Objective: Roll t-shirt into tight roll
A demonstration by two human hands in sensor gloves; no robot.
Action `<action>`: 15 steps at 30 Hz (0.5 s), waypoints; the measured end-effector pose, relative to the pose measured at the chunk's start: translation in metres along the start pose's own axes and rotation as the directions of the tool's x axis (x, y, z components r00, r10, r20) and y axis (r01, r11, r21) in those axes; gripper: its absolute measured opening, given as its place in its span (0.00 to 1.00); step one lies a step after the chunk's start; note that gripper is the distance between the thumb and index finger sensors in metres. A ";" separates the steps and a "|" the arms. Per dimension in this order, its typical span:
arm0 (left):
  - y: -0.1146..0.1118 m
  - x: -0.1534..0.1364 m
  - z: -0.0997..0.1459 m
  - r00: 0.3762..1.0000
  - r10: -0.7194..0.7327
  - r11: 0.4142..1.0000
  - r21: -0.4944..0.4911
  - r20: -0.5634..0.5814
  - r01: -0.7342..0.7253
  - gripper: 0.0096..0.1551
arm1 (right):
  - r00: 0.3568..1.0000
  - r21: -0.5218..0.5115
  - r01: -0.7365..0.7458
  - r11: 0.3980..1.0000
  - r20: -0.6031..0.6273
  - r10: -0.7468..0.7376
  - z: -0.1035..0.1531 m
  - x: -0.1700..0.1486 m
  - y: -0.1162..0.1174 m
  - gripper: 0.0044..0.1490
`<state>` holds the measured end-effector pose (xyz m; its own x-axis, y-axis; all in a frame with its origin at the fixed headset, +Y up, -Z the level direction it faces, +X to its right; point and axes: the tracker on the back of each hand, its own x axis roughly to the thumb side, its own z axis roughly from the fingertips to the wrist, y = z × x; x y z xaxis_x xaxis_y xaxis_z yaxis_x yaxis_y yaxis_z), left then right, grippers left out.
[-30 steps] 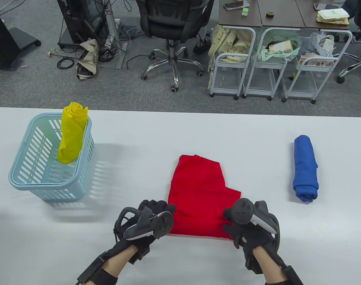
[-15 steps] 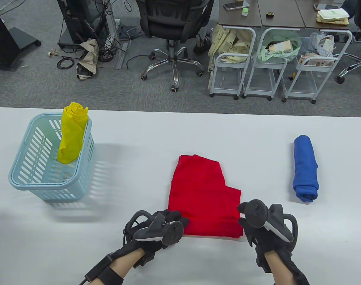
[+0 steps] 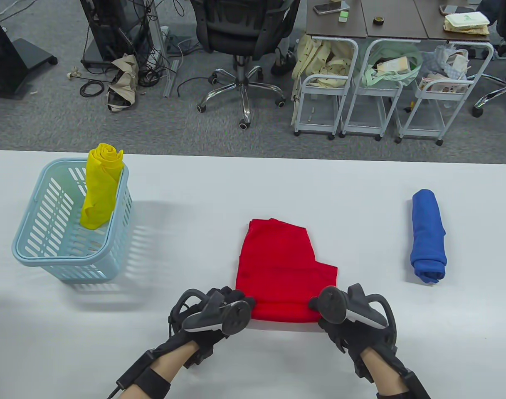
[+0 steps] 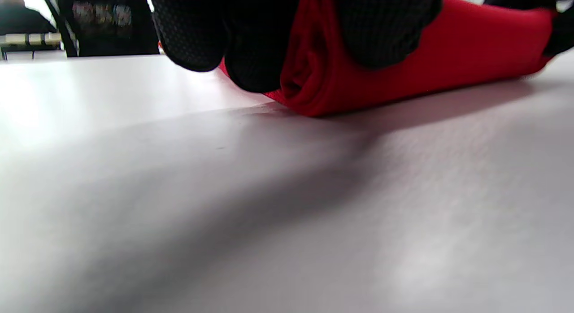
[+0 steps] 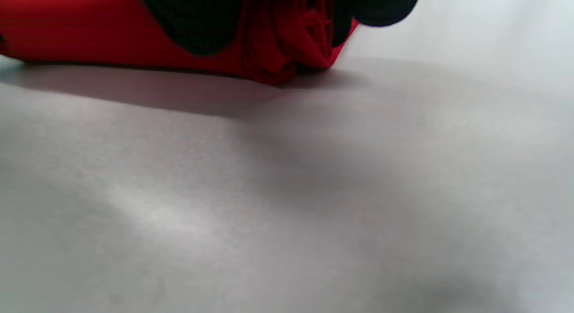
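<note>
Only the near hem of the red shirt (image 3: 284, 266) is rolled so far, a short roll clasped at its ends by left grip (image 3: 217, 309) and right grip (image 3: 340, 314), the rest lying flat on the worktop (image 3: 244, 365) beyond both.

Table view high, looking down; both wrist views skim tabletop, close; all share red t-shirt (image 3: 284, 266) roll.

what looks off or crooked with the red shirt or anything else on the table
Nothing serious. The red t-shirt is folded unevenly: its far part is narrower, leaving a step on its right edge. The yellow roll leans against the basket rim. The blue roll has a loose flap.
</note>
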<state>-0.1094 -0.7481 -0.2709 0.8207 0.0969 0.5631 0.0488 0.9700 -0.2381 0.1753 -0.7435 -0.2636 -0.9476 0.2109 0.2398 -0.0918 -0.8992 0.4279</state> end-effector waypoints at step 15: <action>0.018 -0.017 0.016 0.969 -0.042 0.989 0.131 -0.243 0.076 0.30 | 0.972 -0.029 0.091 0.995 -0.215 -0.095 -0.003 -0.019 0.003 0.44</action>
<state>-0.1320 -0.7287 -0.2720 0.9316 -0.0012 0.3635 0.0362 0.9953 -0.0893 0.1925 -0.7517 -0.2691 -0.9781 0.2079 0.0048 -0.1864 -0.8871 0.4222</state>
